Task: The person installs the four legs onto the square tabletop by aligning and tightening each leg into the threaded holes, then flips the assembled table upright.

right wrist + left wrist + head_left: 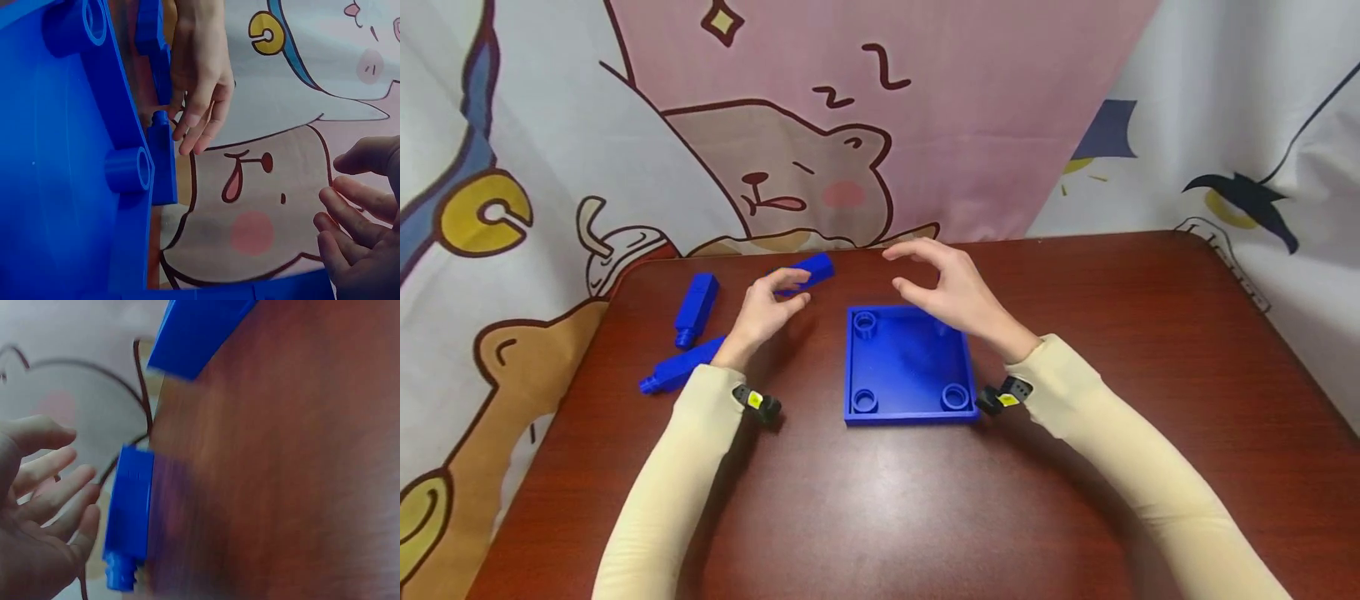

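Note:
A square blue plastic tray-like panel (910, 365) with a raised rim and a round socket at each corner lies on the table. Over its far right corner hovers my right hand (958, 292), fingers loosely bent, nothing in it. My left hand (767, 312) is held in the air at the back left, also bare. Just beyond its fingertips lies a blue square leg (817, 268) with a threaded end, seen whole in the left wrist view (129, 506). Two similar legs, one upper (696, 308) and one lower (679, 368), rest to the left; my left wrist partly covers the lower one.
The brown wooden table (880, 517) has rounded far corners. A cartoon-printed curtain (985, 108) hangs close behind its back edge and along both sides. Small black wrist cameras sit on the left cuff (760, 403) and the right cuff (1002, 395).

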`<state>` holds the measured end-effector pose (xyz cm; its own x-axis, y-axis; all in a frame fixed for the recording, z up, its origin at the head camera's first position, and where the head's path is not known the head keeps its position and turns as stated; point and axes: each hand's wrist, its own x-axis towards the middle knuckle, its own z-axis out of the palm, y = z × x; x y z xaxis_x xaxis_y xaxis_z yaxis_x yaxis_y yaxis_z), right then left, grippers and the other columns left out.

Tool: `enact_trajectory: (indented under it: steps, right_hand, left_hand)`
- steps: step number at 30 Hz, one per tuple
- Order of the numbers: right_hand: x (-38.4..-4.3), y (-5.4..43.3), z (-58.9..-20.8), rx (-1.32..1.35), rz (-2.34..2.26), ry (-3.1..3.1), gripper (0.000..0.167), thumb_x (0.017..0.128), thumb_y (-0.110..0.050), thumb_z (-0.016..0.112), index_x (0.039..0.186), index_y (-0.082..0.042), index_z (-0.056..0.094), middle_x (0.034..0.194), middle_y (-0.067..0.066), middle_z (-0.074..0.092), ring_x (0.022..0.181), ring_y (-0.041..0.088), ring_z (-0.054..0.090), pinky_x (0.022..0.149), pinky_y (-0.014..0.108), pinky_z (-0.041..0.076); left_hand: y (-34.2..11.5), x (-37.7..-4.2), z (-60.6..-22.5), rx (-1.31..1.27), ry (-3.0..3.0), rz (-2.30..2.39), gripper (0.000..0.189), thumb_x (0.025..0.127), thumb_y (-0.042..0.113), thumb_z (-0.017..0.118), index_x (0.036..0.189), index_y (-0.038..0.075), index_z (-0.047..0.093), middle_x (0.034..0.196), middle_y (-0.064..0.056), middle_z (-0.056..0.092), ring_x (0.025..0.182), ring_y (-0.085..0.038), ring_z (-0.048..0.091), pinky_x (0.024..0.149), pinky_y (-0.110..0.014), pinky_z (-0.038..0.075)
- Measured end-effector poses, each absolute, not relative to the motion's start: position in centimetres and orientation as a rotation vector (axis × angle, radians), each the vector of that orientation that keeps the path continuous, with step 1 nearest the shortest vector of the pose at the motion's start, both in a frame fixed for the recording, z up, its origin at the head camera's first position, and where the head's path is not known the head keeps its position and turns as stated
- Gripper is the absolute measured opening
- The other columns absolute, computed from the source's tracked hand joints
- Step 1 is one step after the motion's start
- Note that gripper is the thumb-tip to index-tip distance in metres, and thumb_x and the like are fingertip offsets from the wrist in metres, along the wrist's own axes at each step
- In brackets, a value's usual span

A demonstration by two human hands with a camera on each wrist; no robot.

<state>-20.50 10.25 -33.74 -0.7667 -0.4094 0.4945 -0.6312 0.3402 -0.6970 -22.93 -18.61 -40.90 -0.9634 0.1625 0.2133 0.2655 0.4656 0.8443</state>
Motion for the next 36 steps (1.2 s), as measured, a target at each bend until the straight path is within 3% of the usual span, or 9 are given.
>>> enact_trajectory:
  steps: [7,13,18,23,30,36]
  right_hand:
    - [-20.1,13.4,-34.0,0.782,1.523,-2.403,0.031,0.087,-0.002,0.069,0.117,-0.004,0.066,0.117,0.008,0.065,0.106,0.018,0.060,0.093,0.038,0.045]
    - [-19.8,16.4,-34.5,0.676,1.588,-2.413,0.032,0.088,0.000,0.066,0.120,-0.001,0.064,0.118,0.012,0.065,0.104,0.016,0.062,0.089,0.031,0.048]
    - [-19.5,18.4,-35.3,0.628,1.634,-2.403,0.032,0.087,0.003,0.065,0.119,0.004,0.063,0.115,0.015,0.065,0.097,0.010,0.063,0.084,0.022,0.049]
    - [-18.9,19.7,-36.7,0.628,1.655,-2.444,0.031,0.087,0.005,0.064,0.118,0.006,0.062,0.113,0.013,0.065,0.096,0.008,0.063,0.079,0.020,0.050]
    - [-18.1,20.2,-39.0,0.591,1.788,-2.560,0.028,0.091,0.000,0.062,0.118,0.009,0.060,0.114,0.022,0.063,0.100,0.021,0.062,0.080,0.021,0.049]
    - [-17.6,19.9,-40.7,0.575,1.978,-2.670,0.031,0.093,-0.001,0.059,0.122,0.011,0.056,0.116,0.030,0.059,0.101,0.035,0.061,0.082,0.038,0.053]
  left_hand:
    - [-20.2,-25.6,-41.8,-0.046,-2.520,-1.535,0.034,0.086,0.005,0.070,0.119,-0.002,0.064,0.120,-0.019,0.063,0.117,-0.028,0.055,0.098,-0.041,0.040]
    - [-20.2,-26.7,-42.7,0.021,-2.564,-1.549,0.042,0.087,0.010,0.071,0.126,0.000,0.061,0.128,-0.017,0.059,0.126,-0.027,0.047,0.106,-0.039,0.032]
    - [-20.0,-27.0,-43.0,0.059,-2.560,-1.596,0.044,0.086,0.010,0.072,0.127,0.000,0.060,0.126,-0.017,0.061,0.127,-0.027,0.046,0.106,-0.038,0.032]
    - [-19.7,-27.4,-43.1,0.058,-2.536,-1.584,0.044,0.086,0.013,0.073,0.126,-0.001,0.061,0.123,-0.017,0.062,0.127,-0.027,0.046,0.105,-0.038,0.034]
    - [-19.7,-27.8,-43.4,0.081,-2.572,-1.548,0.044,0.084,0.015,0.076,0.123,0.001,0.064,0.119,-0.016,0.065,0.123,-0.026,0.050,0.104,-0.036,0.034]
    - [-19.3,-28.0,-43.6,0.032,-2.641,-1.424,0.043,0.082,0.016,0.078,0.120,0.001,0.066,0.117,-0.017,0.066,0.117,-0.030,0.056,0.101,-0.038,0.039]
